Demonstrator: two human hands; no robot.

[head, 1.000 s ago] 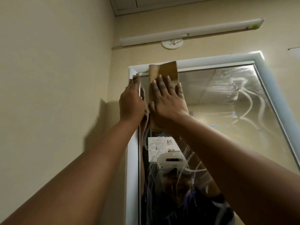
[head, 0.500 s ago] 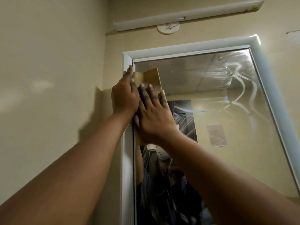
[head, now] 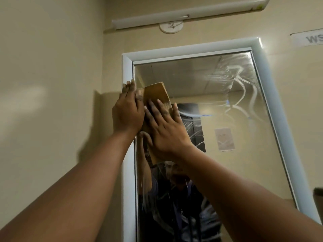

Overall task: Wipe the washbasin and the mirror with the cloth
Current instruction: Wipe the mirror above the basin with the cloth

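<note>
Both arms raised, reaching up to the left side of the mirror [head: 201, 84]. Right hand [head: 167, 130] lies flat on the tan cloth [head: 155, 92], fingers straight and slightly spread, pressing it against the glass. Left hand [head: 127, 112] flat beside it, fingers straight and together, fingertips at the inner edge of the white frame [head: 127, 67]; its side touches the right hand. Cloth folded, upper part showing above the right fingertips, lower edge showing below the palm. Cloth sits near the mirror's upper left corner. Wipe streaks visible on upper right glass. Light fitting [head: 188, 13] on wall above.
</note>
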